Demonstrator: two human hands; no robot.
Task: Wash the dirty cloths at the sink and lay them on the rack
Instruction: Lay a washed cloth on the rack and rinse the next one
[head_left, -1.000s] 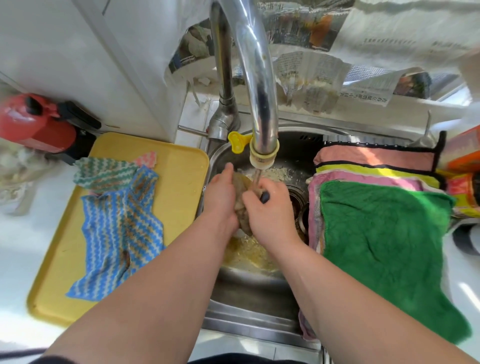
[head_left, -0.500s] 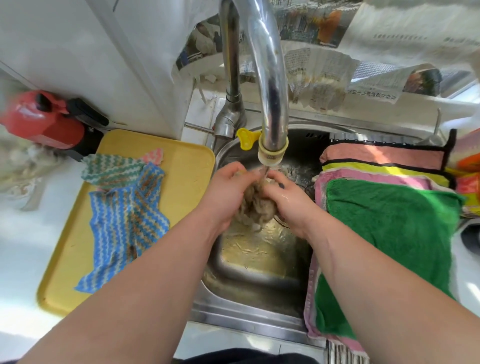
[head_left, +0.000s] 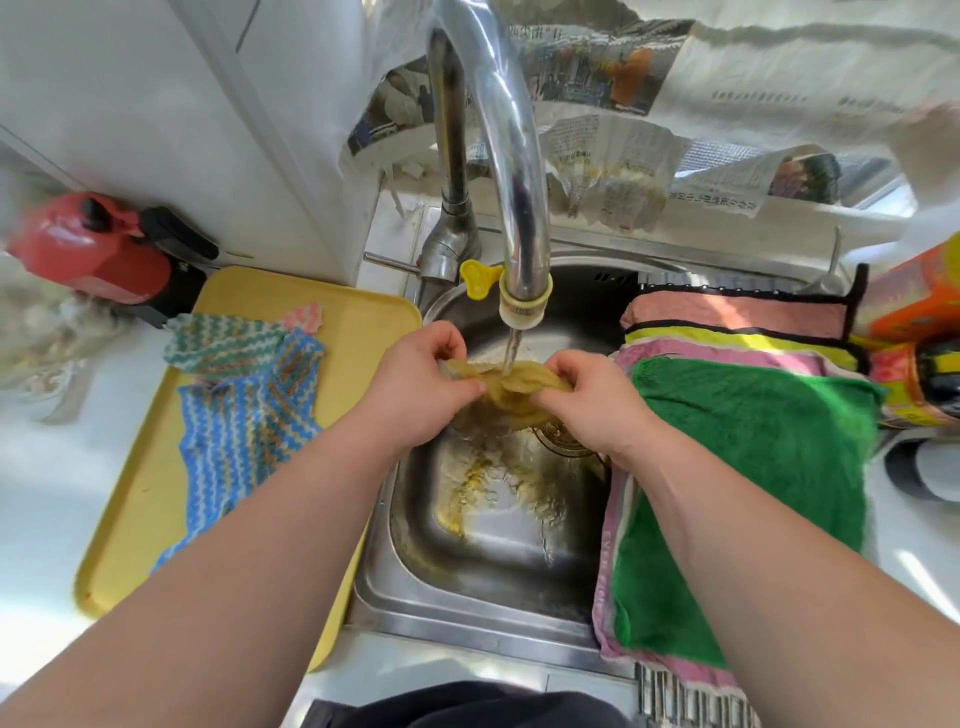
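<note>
A wet, yellow-brown stained cloth (head_left: 511, 387) is stretched between my hands over the steel sink (head_left: 467, 587), right under the running tap (head_left: 522, 306). My left hand (head_left: 418, 387) pinches its left end and my right hand (head_left: 595, 400) pinches its right end. Murky yellow water runs down the basin below. On the yellow tray (head_left: 358, 358) to the left lie a blue zigzag cloth (head_left: 244, 441) and a green zigzag cloth (head_left: 223, 345). Over the rack (head_left: 670, 696) on the right lie a green cloth (head_left: 753, 467), a pink cloth (head_left: 737, 319) and others beneath.
A red appliance (head_left: 93, 249) stands at the back left beside the white wall. Newspaper (head_left: 613, 171) covers the ledge behind the sink. An orange package (head_left: 924, 306) sits at the far right. The tall chrome faucet neck (head_left: 457, 156) rises close in front of me.
My hands have drawn apart, spreading the bunched cloth out flat under the water stream. The view has shifted slightly.
</note>
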